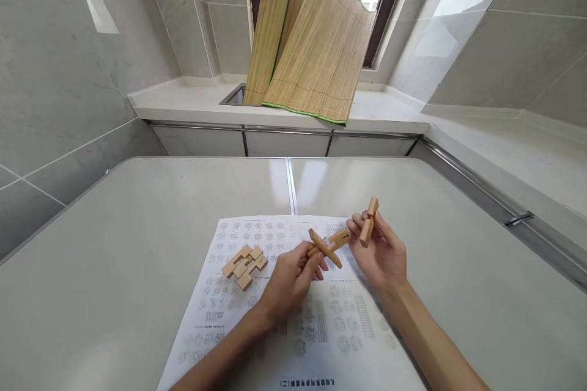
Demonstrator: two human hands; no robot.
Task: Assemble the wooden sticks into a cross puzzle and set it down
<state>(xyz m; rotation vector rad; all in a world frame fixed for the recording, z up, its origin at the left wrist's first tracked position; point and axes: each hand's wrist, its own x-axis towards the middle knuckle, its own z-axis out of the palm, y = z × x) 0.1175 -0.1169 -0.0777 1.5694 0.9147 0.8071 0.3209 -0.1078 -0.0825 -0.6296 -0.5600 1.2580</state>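
My left hand is closed on crossed wooden puzzle pieces; one long piece lies across another that points to the upper right. In my right hand, a notched wooden puzzle piece is pinched between thumb and fingers, tilted nearly upright. My right fingertips are close to the far end of the crossed pieces; I cannot tell whether they touch. Left of my left hand, several notched wooden blocks lie together on a printed sheet, which shows rows of small diagrams.
The sheet rests on a pale table. Beyond the table runs a white counter with a sink partly covered by a bamboo mat leaning at the window. A metal-edged ledge borders the right side.
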